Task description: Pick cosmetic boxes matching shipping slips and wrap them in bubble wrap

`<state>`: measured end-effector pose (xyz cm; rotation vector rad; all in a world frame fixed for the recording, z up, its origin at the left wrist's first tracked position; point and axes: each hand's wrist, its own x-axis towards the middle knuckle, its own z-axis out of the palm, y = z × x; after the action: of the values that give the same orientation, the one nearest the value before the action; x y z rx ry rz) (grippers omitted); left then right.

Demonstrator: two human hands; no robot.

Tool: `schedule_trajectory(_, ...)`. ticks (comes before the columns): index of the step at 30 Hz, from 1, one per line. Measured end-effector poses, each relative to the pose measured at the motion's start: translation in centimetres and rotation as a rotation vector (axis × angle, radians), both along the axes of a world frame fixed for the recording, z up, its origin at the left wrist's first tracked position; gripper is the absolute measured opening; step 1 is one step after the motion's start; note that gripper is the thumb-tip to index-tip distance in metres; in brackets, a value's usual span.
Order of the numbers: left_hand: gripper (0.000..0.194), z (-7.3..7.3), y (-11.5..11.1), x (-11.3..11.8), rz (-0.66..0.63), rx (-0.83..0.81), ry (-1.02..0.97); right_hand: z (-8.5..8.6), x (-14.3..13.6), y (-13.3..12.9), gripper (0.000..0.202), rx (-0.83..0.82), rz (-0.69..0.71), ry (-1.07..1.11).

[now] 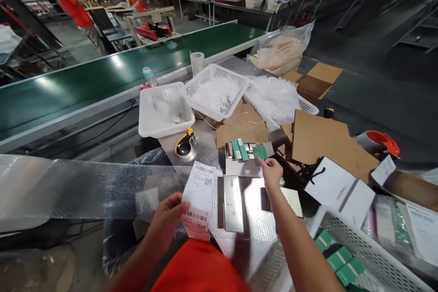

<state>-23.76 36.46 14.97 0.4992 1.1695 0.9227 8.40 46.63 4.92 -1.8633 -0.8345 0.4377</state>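
Observation:
My left hand point(169, 212) pinches the left edge of a stack of white printed labels point(199, 189), which has barcodes and a square code. Farther forward, my right hand point(272, 172) has its fingers closed on a small green box point(259, 153) over an open white box point(239, 169). Two more green boxes point(239, 149) lie side by side there, to its left. A silvery flat box point(233, 203) rests on the table just right of the labels. Partly behind my right forearm lies another flat box point(292, 200). Bubble wrap point(130, 189) stretches left from beneath the labels.
White baskets point(164, 123) stand beyond a yellow-black tape dispenser point(185, 143). Cardboard point(328, 139) and a white bag point(338, 189) lie right. A basket with green boxes point(376, 242) is at lower right. A green conveyor point(137, 68) crosses behind; people in orange point(73, 7) stand beyond.

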Motion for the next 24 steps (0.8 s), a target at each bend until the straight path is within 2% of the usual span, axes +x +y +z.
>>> schedule_trajectory(3,0.024,0.2,-0.1,-0.5,0.043,-0.036,0.021,-0.8,-0.9,3.4,0.036,-0.05,0.036,-0.087)
schedule_trajectory(5,0.025,0.4,-0.3,-0.8,0.08,-0.061,0.034,-1.1,-1.7,4.6,0.029,-0.083,0.072,-0.12)
schedule_trajectory(9,0.027,0.6,-0.3,-1.0,0.167,-0.08,0.051,-1.7,-3.1,4.9,0.016,-0.128,0.15,-0.146)
schedule_trajectory(14,0.022,0.5,0.4,-0.2,0.12,-0.043,0.033,-1.5,-2.9,4.1,0.021,-0.16,0.189,-0.095)
schedule_trajectory(17,0.018,0.9,1.0,0.6,0.087,0.015,-0.027,-0.3,-3.3,2.3,0.033,-0.122,0.166,-0.044)
schedule_trajectory(20,0.013,1.5,1.5,1.5,0.048,0.074,-0.052,1.9,-5.2,-1.7,0.042,-0.078,0.168,0.06)
schedule_trajectory(21,0.011,1.8,1.6,1.8,0.027,0.088,-0.039,2.8,-6.1,-3.5,0.043,-0.072,0.196,0.136)
schedule_trajectory(22,0.009,2.0,1.6,2.1,0.005,0.1,-0.02,3.9,-7.2,-5.3,0.043,-0.06,0.257,0.304)
schedule_trajectory(24,0.008,2.5,1.6,2.6,-0.042,0.115,0.013,6.1,-9.5,-8.8,0.043,-0.078,0.43,0.615)
